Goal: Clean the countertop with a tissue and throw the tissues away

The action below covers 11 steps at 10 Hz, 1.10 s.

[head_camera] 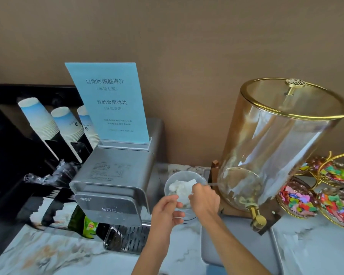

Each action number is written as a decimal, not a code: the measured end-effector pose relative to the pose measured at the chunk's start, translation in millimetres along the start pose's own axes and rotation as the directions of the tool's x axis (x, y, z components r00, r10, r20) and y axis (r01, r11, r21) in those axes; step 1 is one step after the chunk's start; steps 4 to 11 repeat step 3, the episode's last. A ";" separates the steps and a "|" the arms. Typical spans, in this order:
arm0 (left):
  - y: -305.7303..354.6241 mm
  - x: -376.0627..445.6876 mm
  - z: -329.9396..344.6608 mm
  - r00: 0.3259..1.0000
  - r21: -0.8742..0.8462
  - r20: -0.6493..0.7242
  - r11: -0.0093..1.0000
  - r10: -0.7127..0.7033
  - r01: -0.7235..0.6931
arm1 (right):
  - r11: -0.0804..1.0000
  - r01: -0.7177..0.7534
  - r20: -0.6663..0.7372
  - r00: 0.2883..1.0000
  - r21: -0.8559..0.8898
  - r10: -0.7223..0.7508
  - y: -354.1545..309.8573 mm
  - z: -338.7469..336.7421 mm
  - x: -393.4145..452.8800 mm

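While your left hand (168, 210) steadied the clear glass bowl (184, 193) from its near-left rim, the job looked to be somewhere in its middle. Going left to right: the stacked paper cups (48, 124) and the blue sign (109, 102) stood at the back, the grey water dispenser (111, 187) sat beside the bowl, and the marble table (54, 253) in front of it showed no obvious spill (though blur hid fine drops). Your left fingers (177, 204) were curled against the bowl's edge, holding it. Inside the bowl lay the crumpled white tissue (180, 188), bunched with no clear long axis; if anything it ran from the far-left wall of the bowl towards your right hand (204, 197), one flat corner pointing to the far right. Your right fingers were pinched shut, apparently on the tissue's near-right edge, though I could not tell whether you were lifting it out or pressing it in. Further right stood the big glass drink dispenser (282, 139) on its wooden stand and the dishes of coloured sweets (298, 199).

I judged the wiping at least partly done. Throwing the tissue away remained, as no bin was in sight.
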<state>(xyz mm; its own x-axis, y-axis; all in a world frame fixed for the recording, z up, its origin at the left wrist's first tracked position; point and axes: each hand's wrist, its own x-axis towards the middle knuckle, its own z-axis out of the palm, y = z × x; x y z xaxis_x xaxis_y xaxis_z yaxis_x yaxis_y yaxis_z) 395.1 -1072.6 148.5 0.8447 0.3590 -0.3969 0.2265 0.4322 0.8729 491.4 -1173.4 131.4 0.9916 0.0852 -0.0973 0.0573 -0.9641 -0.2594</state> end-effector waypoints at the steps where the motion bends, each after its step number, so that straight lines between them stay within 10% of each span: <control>1: -2.1 -0.1 -3.0 1.000 0.015 -0.005 1.000 -0.003 0.003 | 0.999 0.020 -0.006 1.000 -0.043 -0.020 1.8 0.2 -5.2; 3: -4.8 -0.9 -4.6 0.999 0.044 0.022 0.999 0.026 -0.027 | 0.936 -0.013 -0.104 0.993 0.352 0.053 16.1 -2.1 -13.6; 11: -4.8 -0.9 -4.6 0.999 0.044 0.022 0.999 0.026 -0.027 | 0.936 -0.013 -0.104 0.993 0.352 0.053 16.1 -2.1 -13.6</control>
